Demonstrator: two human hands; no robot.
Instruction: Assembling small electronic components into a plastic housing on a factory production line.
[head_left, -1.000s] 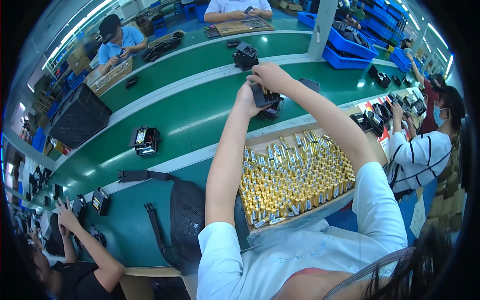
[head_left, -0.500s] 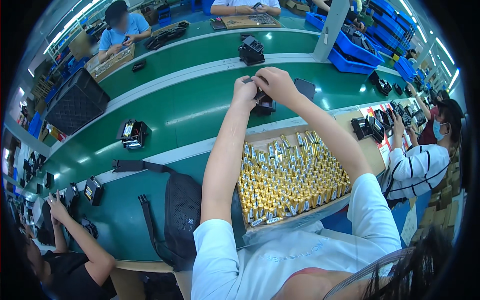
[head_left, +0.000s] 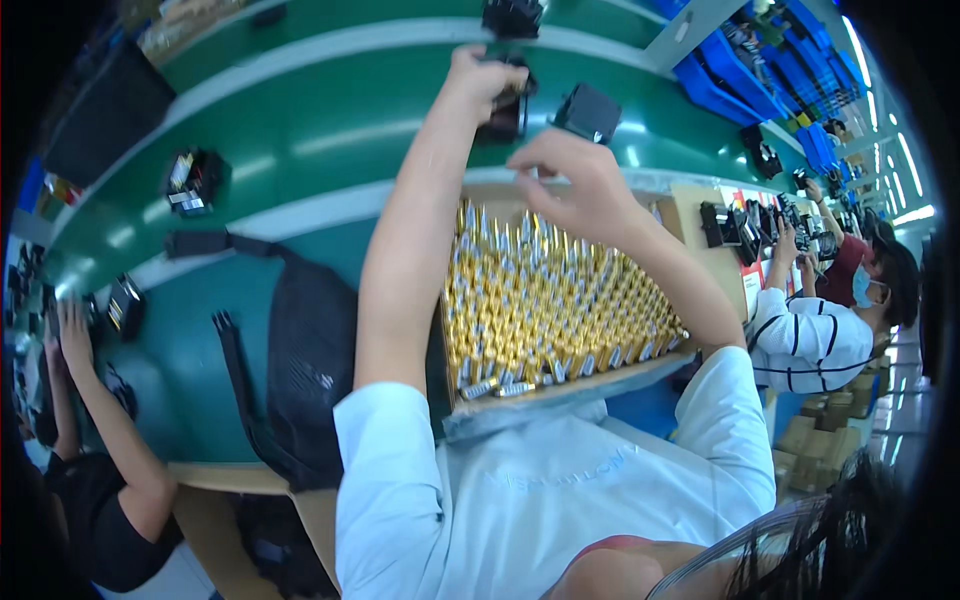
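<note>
Black case [head_left: 507, 118] is being gripped by the left hand [head_left: 480, 82] between the long edges of the green worktop [head_left: 310, 110]; whether it is resting there cannot be told. Apart from it, the right hand [head_left: 580, 185] is being held with loosely bent fingers over the far edge of the battery tray [head_left: 490, 196].

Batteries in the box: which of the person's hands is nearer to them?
Right. The right hand is by the far side of the batteries; the left hand is farther out, at a black case.
</note>
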